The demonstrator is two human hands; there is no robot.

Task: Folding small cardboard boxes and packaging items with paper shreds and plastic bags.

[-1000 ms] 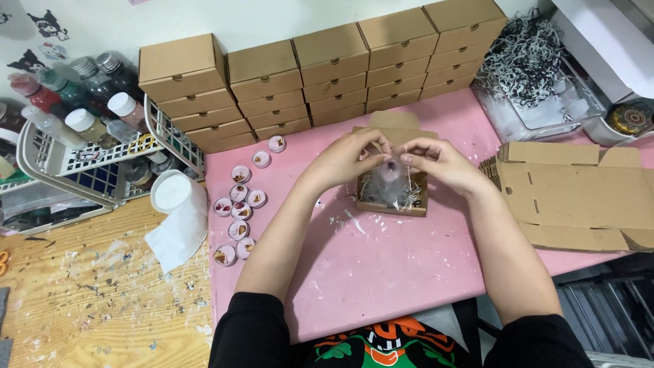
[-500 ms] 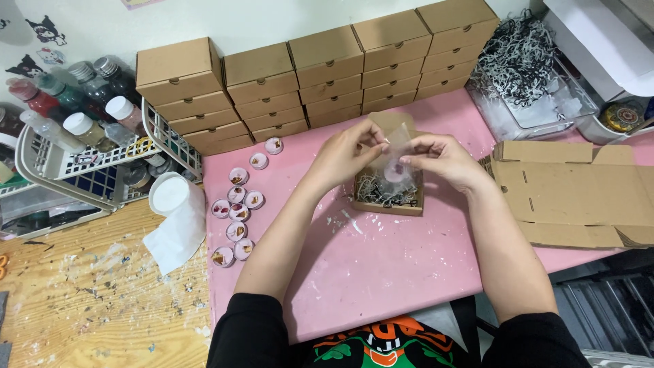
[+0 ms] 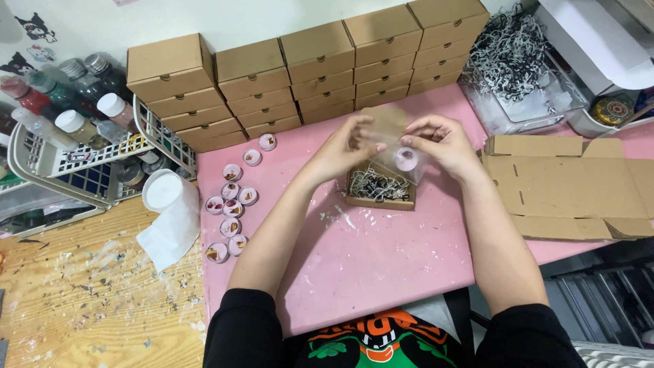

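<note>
Hands (image 3: 347, 146) (image 3: 443, 140) over open box (image 3: 378, 191) — bare pink mat (image 3: 381, 272) toward near edge

Desk (image 3: 381, 272): pink top, white smears. Stacked boxes (image 3: 320, 68) and flat carton (image 3: 579, 184): plain brown card. Shredded filler (image 3: 511, 54): black and white; sleeves (image 3: 238, 334): black.

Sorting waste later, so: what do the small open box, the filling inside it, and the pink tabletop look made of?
Small open box: plain brown cardboard, matte, with folded flaps. Filling: looks like shredded paper in crinkled black and white strips. Pink tabletop: a smooth sheet or mat, slightly glossy, smeared white; plastic or silicone, hard to say.
</note>
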